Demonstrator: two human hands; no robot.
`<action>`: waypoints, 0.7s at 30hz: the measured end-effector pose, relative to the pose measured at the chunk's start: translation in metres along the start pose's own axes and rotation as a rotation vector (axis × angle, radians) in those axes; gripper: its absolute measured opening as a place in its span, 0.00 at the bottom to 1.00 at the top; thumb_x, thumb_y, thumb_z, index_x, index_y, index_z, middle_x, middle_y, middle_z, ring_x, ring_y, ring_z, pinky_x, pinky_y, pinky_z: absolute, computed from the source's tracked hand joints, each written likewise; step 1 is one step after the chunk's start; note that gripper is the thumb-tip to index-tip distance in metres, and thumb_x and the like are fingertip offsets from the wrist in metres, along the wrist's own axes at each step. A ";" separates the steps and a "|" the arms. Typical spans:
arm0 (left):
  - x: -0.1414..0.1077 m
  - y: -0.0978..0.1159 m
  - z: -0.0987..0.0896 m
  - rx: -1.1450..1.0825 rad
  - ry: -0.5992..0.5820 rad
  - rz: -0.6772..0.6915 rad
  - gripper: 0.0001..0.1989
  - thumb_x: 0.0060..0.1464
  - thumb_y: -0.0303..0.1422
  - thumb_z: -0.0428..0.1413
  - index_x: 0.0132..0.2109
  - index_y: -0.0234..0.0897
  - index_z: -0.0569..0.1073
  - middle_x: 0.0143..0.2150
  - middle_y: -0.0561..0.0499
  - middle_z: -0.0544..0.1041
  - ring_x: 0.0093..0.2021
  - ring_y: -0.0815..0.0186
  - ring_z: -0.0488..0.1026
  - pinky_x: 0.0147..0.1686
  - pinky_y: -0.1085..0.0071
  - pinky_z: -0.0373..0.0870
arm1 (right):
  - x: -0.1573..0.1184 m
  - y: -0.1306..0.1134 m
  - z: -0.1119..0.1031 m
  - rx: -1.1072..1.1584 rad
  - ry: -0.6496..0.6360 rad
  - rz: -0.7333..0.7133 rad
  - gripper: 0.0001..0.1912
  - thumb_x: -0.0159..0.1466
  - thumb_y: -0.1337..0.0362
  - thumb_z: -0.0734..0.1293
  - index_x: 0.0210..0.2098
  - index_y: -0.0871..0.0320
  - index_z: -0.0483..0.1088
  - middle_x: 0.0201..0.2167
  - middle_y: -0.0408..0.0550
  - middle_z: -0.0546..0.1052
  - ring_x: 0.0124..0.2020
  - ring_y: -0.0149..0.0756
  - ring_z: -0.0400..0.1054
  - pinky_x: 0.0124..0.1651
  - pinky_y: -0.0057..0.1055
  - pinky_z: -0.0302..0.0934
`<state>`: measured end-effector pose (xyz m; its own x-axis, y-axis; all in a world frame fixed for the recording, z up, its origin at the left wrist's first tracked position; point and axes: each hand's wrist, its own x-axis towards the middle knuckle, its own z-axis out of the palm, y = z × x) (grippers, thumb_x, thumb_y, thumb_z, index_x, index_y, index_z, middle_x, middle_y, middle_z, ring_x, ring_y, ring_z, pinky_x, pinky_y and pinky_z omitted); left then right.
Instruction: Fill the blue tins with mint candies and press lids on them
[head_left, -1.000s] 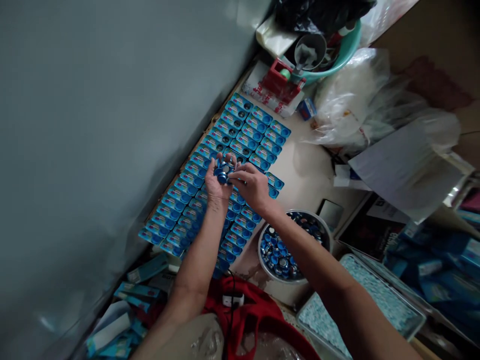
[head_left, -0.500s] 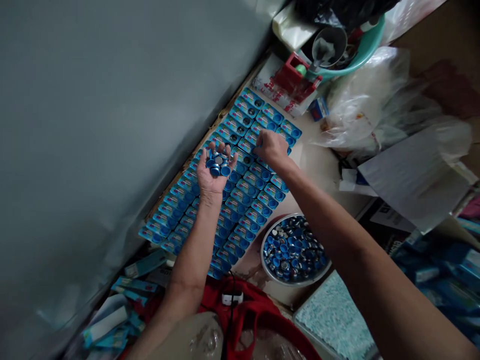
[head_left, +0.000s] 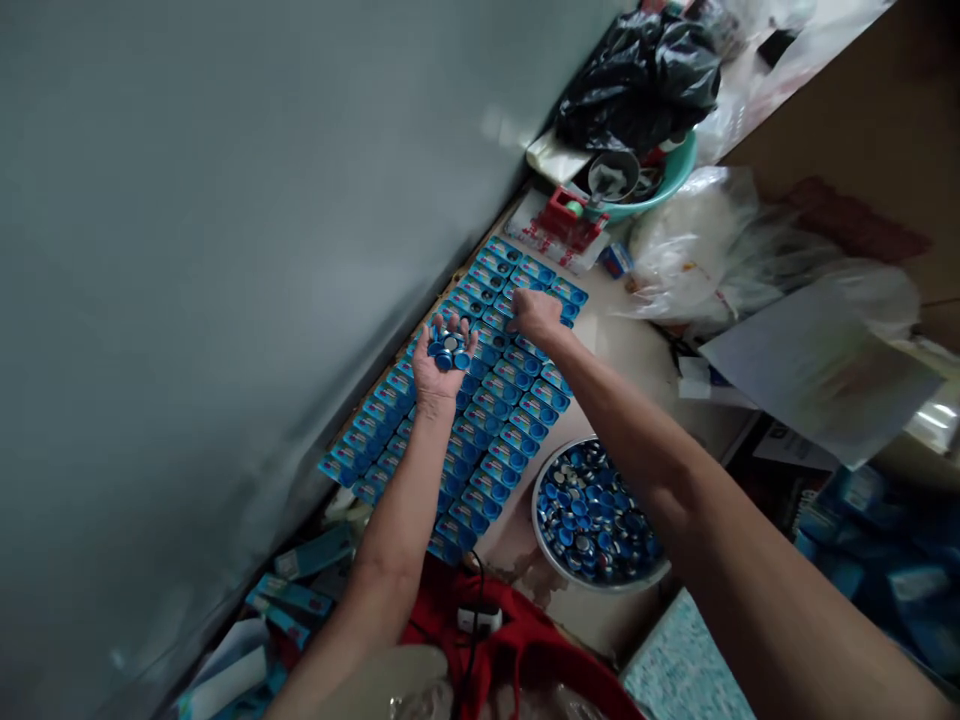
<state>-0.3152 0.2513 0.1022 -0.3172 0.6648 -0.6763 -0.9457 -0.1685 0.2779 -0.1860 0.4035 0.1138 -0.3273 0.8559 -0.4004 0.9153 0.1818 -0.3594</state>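
My left hand (head_left: 436,376) is palm up, fingers curled around a small heap of round blue-and-silver tins (head_left: 449,344). It hovers over rows of blue printed cards (head_left: 491,440), many showing a round blue piece at one end. Farther up the rows, my right hand (head_left: 537,313) is closed, its fingertips down at the cards; whatever they pinch is hidden. Dark round pieces show on several cards along the wall side (head_left: 504,254). Close to my right forearm, a round metal bowl (head_left: 537,520) is full of the same tins.
A grey wall (head_left: 225,200) runs along the left. Beyond the cards are a red tape dispenser (head_left: 570,222), a teal basin (head_left: 679,172) and a black plastic bag (head_left: 637,85). Clear plastic bags (head_left: 690,235) and a white sheet (head_left: 821,355) lie at right. Blue boxes (head_left: 315,550) sit lower left.
The view has tilted up and drawn back, showing more of the black bag. My right hand has shifted slightly farther up the rows. The left still holds its heap of tins.
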 end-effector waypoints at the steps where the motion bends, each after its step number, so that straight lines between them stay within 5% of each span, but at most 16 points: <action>1: 0.000 0.000 -0.002 0.002 0.008 0.011 0.18 0.79 0.41 0.51 0.45 0.42 0.82 0.47 0.47 0.87 0.55 0.60 0.85 0.65 0.53 0.78 | -0.014 -0.001 0.006 0.024 0.022 -0.035 0.10 0.60 0.69 0.79 0.39 0.52 0.80 0.44 0.51 0.85 0.51 0.52 0.79 0.51 0.41 0.69; 6: 0.009 -0.019 -0.012 -0.005 0.034 0.071 0.19 0.81 0.39 0.48 0.52 0.42 0.83 0.50 0.47 0.88 0.54 0.61 0.85 0.64 0.59 0.78 | -0.090 -0.006 0.061 0.300 0.136 -0.305 0.09 0.71 0.62 0.72 0.49 0.51 0.82 0.43 0.48 0.84 0.44 0.42 0.79 0.50 0.35 0.69; 10: 0.011 -0.035 -0.016 -0.061 0.115 0.061 0.17 0.80 0.36 0.48 0.52 0.41 0.83 0.45 0.49 0.87 0.46 0.65 0.86 0.62 0.63 0.79 | -0.115 -0.009 0.091 0.408 0.179 -0.275 0.08 0.66 0.67 0.71 0.42 0.53 0.82 0.40 0.50 0.83 0.43 0.44 0.78 0.49 0.36 0.69; 16: 0.006 -0.036 -0.017 -0.096 0.025 0.017 0.16 0.79 0.36 0.49 0.47 0.41 0.82 0.44 0.49 0.88 0.47 0.63 0.86 0.64 0.57 0.79 | -0.092 0.016 0.077 0.620 0.232 -0.128 0.08 0.61 0.67 0.67 0.37 0.54 0.78 0.35 0.47 0.82 0.36 0.41 0.76 0.44 0.35 0.70; 21: 0.002 -0.030 -0.019 -0.050 -0.035 -0.061 0.18 0.79 0.38 0.49 0.46 0.42 0.82 0.53 0.48 0.88 0.59 0.56 0.84 0.65 0.50 0.79 | -0.047 0.030 0.058 0.298 0.193 -0.059 0.06 0.61 0.68 0.69 0.35 0.55 0.79 0.38 0.53 0.85 0.43 0.46 0.79 0.50 0.39 0.70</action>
<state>-0.2890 0.2440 0.0800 -0.2571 0.7001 -0.6662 -0.9658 -0.1626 0.2019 -0.1573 0.3406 0.0726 -0.3008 0.9290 -0.2155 0.7782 0.1085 -0.6185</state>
